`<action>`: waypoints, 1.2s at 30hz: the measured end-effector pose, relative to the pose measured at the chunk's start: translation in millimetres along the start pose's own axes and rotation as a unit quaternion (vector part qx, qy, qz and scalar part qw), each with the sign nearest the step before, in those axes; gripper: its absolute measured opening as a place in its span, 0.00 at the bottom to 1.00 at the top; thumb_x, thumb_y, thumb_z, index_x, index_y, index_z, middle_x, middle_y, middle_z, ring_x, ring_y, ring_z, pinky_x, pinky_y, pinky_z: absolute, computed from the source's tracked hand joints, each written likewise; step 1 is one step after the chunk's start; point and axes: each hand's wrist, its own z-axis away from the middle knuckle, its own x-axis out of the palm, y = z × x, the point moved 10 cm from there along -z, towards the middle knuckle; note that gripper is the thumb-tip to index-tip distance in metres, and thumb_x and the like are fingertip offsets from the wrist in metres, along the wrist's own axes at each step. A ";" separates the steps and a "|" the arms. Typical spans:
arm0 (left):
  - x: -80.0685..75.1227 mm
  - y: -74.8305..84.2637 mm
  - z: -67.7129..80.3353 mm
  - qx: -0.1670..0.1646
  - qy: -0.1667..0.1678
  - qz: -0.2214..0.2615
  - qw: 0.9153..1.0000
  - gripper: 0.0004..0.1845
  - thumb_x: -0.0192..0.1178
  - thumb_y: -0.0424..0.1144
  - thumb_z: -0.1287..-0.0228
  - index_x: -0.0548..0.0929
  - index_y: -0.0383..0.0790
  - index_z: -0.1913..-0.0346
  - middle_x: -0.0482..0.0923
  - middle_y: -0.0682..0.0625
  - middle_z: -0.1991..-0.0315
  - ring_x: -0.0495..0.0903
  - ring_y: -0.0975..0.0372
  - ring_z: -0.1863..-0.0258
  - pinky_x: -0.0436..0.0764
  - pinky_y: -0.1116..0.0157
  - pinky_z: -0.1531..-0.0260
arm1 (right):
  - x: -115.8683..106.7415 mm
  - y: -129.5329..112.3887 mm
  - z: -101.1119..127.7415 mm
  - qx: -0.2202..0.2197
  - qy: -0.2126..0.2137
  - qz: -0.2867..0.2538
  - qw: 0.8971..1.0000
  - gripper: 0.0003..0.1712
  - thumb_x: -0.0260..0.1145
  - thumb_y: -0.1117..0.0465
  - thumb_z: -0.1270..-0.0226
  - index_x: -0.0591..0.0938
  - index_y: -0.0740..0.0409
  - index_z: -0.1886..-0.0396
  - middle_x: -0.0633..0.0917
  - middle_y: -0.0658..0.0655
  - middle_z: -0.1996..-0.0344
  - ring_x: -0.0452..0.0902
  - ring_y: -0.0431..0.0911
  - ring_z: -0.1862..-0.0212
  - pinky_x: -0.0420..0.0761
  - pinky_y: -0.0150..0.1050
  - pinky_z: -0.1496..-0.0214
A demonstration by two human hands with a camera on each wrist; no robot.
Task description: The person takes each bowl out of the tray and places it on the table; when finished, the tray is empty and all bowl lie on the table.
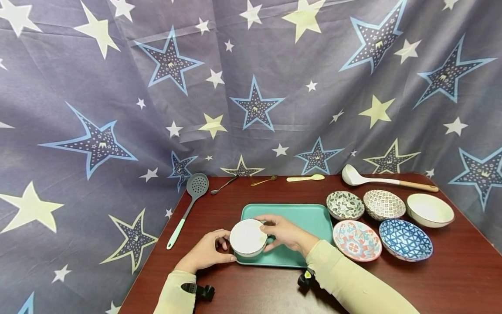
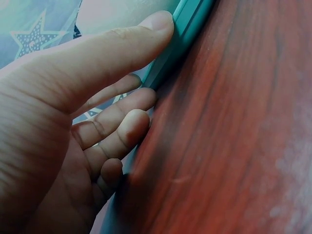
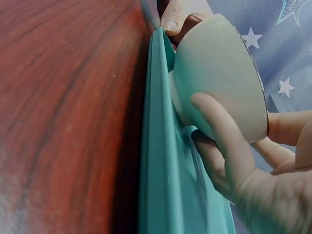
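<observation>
hands: left (image 1: 205, 253) and right (image 1: 284, 232) clasp white bowl (image 1: 248, 237) | on teal tray (image 1: 310, 216) | readable writing: cannot tell

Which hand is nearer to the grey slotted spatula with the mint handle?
Left. The left hand holds the white bowl on the side toward the spatula; the right hand grips its far side.
</observation>
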 end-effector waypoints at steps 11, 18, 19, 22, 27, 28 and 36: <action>1.4 1.7 0.0 0.018 -0.001 0.005 1.000 0.30 0.84 0.52 0.49 0.83 0.58 0.43 0.81 0.60 0.57 0.80 0.62 0.61 0.81 0.64 0.59 | -0.3 -4.7 8.4 -0.006 -0.002 0.002 1.000 0.23 0.57 0.65 0.17 0.76 0.60 0.27 0.75 0.68 0.34 0.85 0.54 0.53 0.88 0.58 0.59; 1.6 2.7 0.0 0.023 0.000 0.012 1.000 0.31 0.83 0.51 0.47 0.83 0.57 0.40 0.82 0.58 0.54 0.81 0.61 0.61 0.81 0.64 0.57 | -2.9 -13.7 19.8 -0.017 -0.005 0.002 1.000 0.24 0.57 0.66 0.17 0.74 0.63 0.26 0.76 0.68 0.35 0.85 0.54 0.53 0.88 0.58 0.59; 1.7 2.5 -0.2 0.023 -0.001 0.013 1.000 0.31 0.83 0.51 0.47 0.83 0.57 0.39 0.83 0.58 0.54 0.81 0.61 0.61 0.81 0.64 0.57 | -3.6 -16.1 22.0 -0.020 -0.005 0.003 1.000 0.24 0.57 0.66 0.17 0.74 0.64 0.26 0.76 0.69 0.35 0.85 0.54 0.54 0.88 0.58 0.59; 2.1 1.4 -0.4 0.020 -0.003 0.013 1.000 0.32 0.83 0.51 0.47 0.83 0.58 0.39 0.83 0.58 0.54 0.81 0.60 0.61 0.81 0.63 0.56 | -7.0 -22.0 27.7 -0.026 -0.002 0.005 1.000 0.25 0.57 0.66 0.17 0.73 0.64 0.25 0.76 0.69 0.36 0.85 0.55 0.55 0.88 0.58 0.60; 1.6 1.4 -0.6 0.023 0.001 0.017 1.000 0.32 0.84 0.48 0.48 0.83 0.59 0.39 0.83 0.58 0.54 0.81 0.58 0.61 0.81 0.61 0.57 | -14.4 -30.7 36.8 -0.034 0.006 0.000 0.999 0.25 0.58 0.65 0.18 0.74 0.62 0.26 0.76 0.68 0.36 0.84 0.55 0.53 0.88 0.59 0.59; 1.5 2.0 -0.5 0.023 0.002 0.019 1.000 0.32 0.84 0.47 0.48 0.83 0.59 0.39 0.83 0.57 0.54 0.81 0.58 0.61 0.81 0.61 0.57 | -15.7 -32.8 38.9 -0.039 0.006 0.002 0.999 0.25 0.58 0.65 0.18 0.73 0.63 0.26 0.77 0.68 0.36 0.84 0.55 0.53 0.88 0.59 0.59; 1.9 4.4 0.3 0.025 0.022 0.010 0.999 0.32 0.84 0.39 0.50 0.85 0.45 0.39 0.84 0.50 0.55 0.81 0.51 0.62 0.80 0.58 0.59 | -28.9 -43.6 57.5 -0.053 0.007 0.005 0.999 0.27 0.58 0.64 0.18 0.71 0.63 0.24 0.74 0.69 0.33 0.84 0.55 0.49 0.87 0.61 0.56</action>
